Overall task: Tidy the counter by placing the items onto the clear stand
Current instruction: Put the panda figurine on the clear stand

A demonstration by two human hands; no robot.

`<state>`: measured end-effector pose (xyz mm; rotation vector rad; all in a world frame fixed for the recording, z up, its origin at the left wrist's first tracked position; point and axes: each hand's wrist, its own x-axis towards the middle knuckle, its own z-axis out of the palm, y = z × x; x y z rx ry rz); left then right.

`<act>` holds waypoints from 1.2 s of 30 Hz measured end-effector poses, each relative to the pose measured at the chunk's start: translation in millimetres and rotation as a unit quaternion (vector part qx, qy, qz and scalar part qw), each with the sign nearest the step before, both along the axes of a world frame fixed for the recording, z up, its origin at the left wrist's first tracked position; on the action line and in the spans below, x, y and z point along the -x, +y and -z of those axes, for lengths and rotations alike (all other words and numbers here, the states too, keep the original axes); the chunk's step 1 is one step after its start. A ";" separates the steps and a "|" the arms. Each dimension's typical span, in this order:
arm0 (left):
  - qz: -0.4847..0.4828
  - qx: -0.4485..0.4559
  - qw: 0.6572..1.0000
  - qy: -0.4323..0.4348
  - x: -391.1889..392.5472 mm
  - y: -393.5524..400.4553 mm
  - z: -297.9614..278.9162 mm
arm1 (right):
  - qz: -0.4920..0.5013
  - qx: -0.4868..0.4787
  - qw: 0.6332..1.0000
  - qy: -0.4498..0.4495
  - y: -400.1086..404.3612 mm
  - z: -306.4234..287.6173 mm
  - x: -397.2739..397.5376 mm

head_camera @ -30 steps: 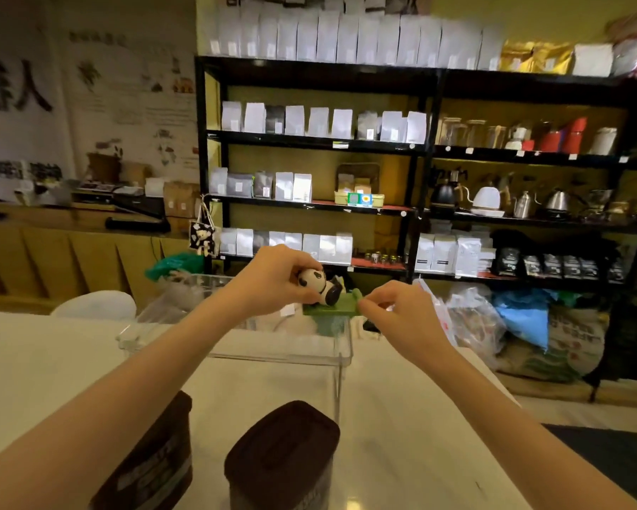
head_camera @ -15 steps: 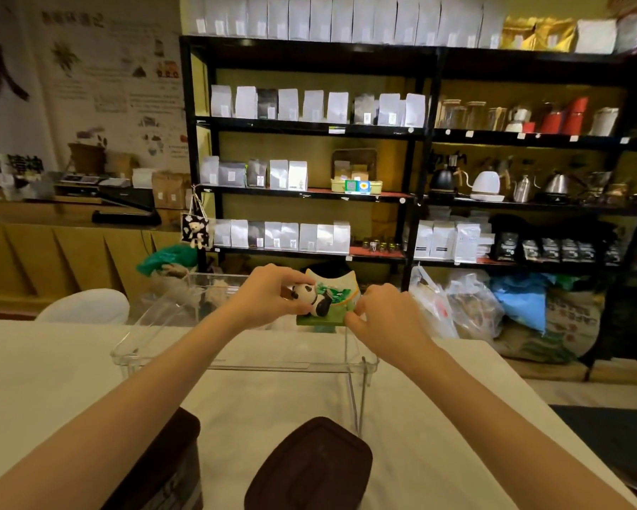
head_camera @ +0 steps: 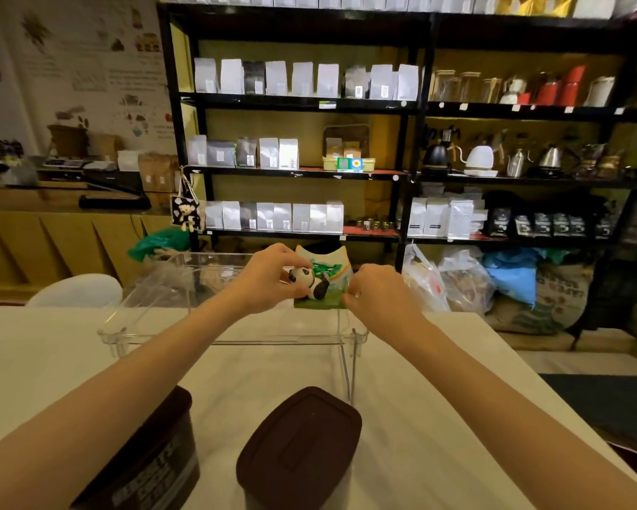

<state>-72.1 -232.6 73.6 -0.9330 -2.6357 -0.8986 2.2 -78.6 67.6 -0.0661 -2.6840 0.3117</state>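
Panda ornament (head_camera: 315, 285) sits on clear stand (head_camera: 236, 334), right rear corner. Your left hand (head_camera: 269, 279) pinches panda, right hand (head_camera: 379, 292) grips green base edge. Likely light, rigid, chip-prone: hold by base. Two brown canisters (head_camera: 298, 443) near stand's front, probably heavier.

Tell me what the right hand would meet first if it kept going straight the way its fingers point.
The right hand points left toward the panda figurine on its green base; its fingertips already seem to touch that base. Past it is the left hand.
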 end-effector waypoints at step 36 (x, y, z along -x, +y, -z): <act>-0.103 0.012 0.994 -0.026 -186.2 -65.6 54.2 | -0.228 0.282 0.931 -0.040 -7.8 61.2 -121.8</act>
